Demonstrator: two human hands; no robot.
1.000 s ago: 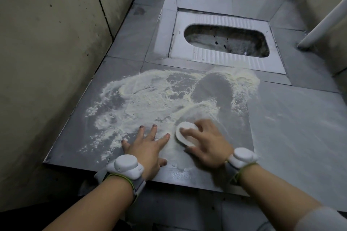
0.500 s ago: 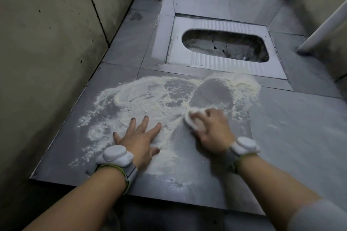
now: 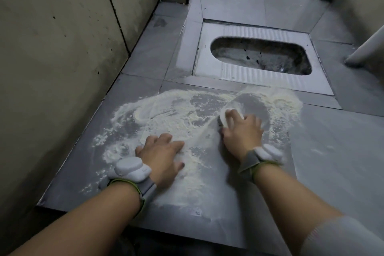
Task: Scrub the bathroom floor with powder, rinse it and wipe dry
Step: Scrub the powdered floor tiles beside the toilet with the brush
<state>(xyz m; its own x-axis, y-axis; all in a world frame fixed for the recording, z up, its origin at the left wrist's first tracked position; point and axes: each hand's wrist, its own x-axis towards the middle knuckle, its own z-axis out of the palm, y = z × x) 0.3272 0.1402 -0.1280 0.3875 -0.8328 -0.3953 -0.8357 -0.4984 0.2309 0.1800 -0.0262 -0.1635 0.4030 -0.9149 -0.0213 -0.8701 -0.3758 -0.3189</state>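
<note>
Looking down from the head camera, the grey tiled floor (image 3: pixel 332 151) carries a wide smear of pale powder (image 3: pixel 166 114) just in front of the squat toilet pan (image 3: pixel 259 56), on the near side of its metal surround. The right hand (image 3: pixel 242 131) is curled over a small white scrubbing brush (image 3: pixel 225 115), fingers clamped on its top, pressing it to the floor at the far part of the powder, close to the pan's near edge. Beside the brush, on its right, a rubbed oval of bare tile shows through the powder. The left hand (image 3: pixel 162 156) lies flat on the floor, palm down with its fingers loosely spread and holding nothing, nearer the camera than the pan and to the left of the brush, with powder around it. Each wrist wears a white device on a grey strap. A concrete wall (image 3: pixel 62 68) rises to the left of the pan, and a pale pipe (image 3: pixel 365 48) slants down at its right.
</note>
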